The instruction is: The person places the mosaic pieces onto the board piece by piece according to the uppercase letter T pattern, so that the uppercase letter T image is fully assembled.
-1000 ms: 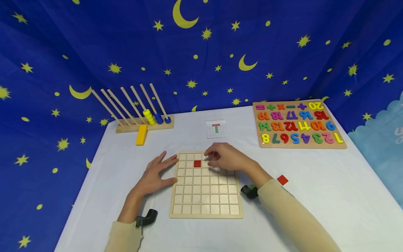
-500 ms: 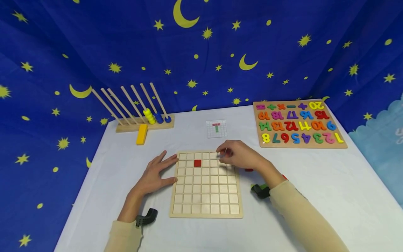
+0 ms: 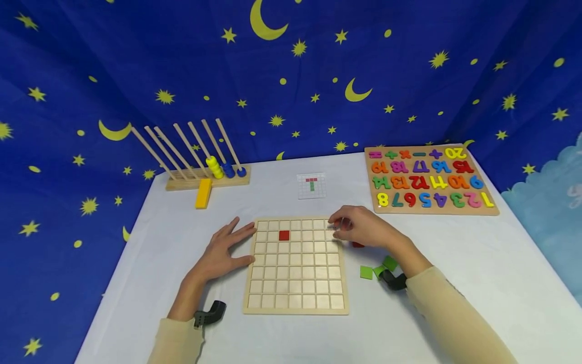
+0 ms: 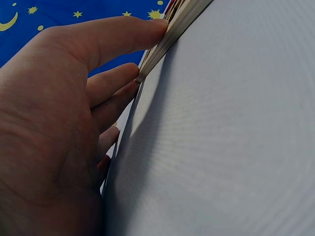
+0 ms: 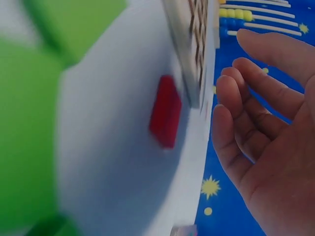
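Note:
A wooden grid board (image 3: 295,273) lies on the table with one red square tile (image 3: 284,235) in its second row. My left hand (image 3: 223,253) is spread at the board's left edge, thumb and fingertips touching the rim; the left wrist view shows the same hand (image 4: 54,113). Over the board's upper right corner hovers my right hand (image 3: 361,226), fingers loosely bent. In the right wrist view nothing sits between that hand's (image 5: 275,118) thumb and fingers. Below it, a second red tile (image 3: 358,244) lies beside the board, partly hidden. Green tiles (image 3: 366,272) lie near the right wrist.
A pattern card (image 3: 311,186) with a red and green T lies behind the board. A number puzzle (image 3: 436,179) is at the back right. At the back left stand a peg rack (image 3: 209,183) with yellow and blue beads and a yellow block (image 3: 203,193).
My right hand has moved right, from above the board's upper middle to its upper right corner. Green tiles have come into view; a red tile farther right is now covered. The left hand stays put.

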Action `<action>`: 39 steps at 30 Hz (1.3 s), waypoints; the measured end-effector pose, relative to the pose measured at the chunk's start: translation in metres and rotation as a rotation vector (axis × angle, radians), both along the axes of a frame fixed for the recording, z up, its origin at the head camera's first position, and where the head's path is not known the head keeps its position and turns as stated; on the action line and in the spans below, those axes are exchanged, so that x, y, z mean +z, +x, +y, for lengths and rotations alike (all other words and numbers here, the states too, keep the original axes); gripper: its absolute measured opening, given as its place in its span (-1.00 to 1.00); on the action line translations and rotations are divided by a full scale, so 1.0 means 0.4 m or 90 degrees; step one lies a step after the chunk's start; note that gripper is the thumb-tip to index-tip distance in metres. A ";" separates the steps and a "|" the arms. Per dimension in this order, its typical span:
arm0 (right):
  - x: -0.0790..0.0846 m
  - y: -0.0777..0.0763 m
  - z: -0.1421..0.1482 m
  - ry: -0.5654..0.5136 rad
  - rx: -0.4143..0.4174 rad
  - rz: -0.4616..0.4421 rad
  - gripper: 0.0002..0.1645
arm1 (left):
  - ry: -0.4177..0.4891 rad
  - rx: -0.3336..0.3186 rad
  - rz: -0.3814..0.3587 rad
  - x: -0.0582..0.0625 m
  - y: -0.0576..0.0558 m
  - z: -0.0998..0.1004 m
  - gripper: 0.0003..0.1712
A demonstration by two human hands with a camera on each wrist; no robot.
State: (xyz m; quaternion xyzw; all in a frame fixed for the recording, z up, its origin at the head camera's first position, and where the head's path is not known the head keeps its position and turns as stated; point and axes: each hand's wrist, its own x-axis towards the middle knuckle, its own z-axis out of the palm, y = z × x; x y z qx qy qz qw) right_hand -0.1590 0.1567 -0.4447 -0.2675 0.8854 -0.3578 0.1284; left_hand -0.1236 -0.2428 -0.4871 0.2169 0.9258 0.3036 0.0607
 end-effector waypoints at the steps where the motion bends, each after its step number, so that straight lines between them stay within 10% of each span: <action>1: -0.002 0.002 0.005 0.005 -0.006 -0.005 -0.63 | -0.002 -0.002 0.000 0.000 -0.001 -0.001 -0.18; 39: -0.025 0.040 0.103 0.134 -0.027 -0.076 -0.67 | 0.005 -0.008 0.012 -0.004 -0.001 -0.002 -0.18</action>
